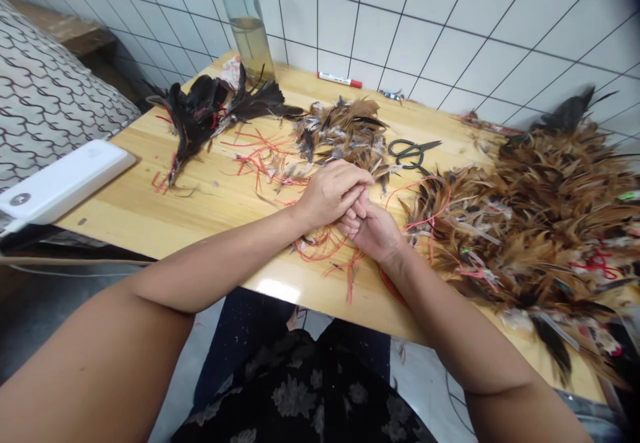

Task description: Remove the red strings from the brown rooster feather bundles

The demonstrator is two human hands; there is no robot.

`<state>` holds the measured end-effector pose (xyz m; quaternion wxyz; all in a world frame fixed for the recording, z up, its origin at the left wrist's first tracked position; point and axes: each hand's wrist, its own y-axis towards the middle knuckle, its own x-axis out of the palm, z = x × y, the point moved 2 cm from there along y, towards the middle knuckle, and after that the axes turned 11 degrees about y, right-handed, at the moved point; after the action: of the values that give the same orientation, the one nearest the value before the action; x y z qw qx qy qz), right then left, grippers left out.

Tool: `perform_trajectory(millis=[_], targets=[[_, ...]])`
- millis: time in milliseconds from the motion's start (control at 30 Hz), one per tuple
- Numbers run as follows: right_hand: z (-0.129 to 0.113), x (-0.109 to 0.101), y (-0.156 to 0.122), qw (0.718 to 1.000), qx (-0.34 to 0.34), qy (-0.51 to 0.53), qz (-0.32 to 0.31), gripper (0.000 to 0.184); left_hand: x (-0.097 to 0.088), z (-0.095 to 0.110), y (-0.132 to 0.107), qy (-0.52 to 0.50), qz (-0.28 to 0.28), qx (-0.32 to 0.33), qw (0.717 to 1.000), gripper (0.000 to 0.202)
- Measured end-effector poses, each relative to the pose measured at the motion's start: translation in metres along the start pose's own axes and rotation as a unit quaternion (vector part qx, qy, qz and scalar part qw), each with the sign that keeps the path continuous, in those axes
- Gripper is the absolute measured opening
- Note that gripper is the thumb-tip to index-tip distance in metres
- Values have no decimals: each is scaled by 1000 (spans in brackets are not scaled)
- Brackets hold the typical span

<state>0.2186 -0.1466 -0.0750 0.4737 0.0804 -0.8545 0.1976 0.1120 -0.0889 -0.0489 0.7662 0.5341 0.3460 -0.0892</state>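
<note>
left hand covers right hand, so neither grip can be told; bottle, top cut off, holds yellowish liquid.

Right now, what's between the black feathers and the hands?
Head view: loose red strings strewn on the table, from the black feathers to the left hand.

One camera sits on the person's head. It looks forward and down at the table from very near. Both arms come in from the bottom edge. The left hand and the right hand meet in the middle. The wall is the far end, at 12 o'clock. Brown feathers fill 3 o'clock. Black feathers lie at 10 o'clock. The person's lap is at 6 o'clock.
</note>
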Motion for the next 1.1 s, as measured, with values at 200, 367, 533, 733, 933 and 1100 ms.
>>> perform_trajectory(millis=[200,367,533,733,933,1100], targets=[[0,6,-2,999,7,-21,24,50,0,-1,-1,-50,-20,-3,999,14],[1,7,-3,998,-4,-43,45,41,0,-10,-1,-134,-67,-130,980,14],[0,-5,-1,979,-99,-155,89,30,5,-22,-3,-245,-92,-208,942,11],[-24,-22,-1,836,-341,-387,188,21,3,-24,-3,-238,-95,-202,945,8],[-27,-24,3,766,-319,-535,158,17,-1,-19,-3,-175,-102,-161,966,12],[-27,-22,2,729,-335,-576,157,16,1,-18,-6,-139,-96,-124,978,14]])
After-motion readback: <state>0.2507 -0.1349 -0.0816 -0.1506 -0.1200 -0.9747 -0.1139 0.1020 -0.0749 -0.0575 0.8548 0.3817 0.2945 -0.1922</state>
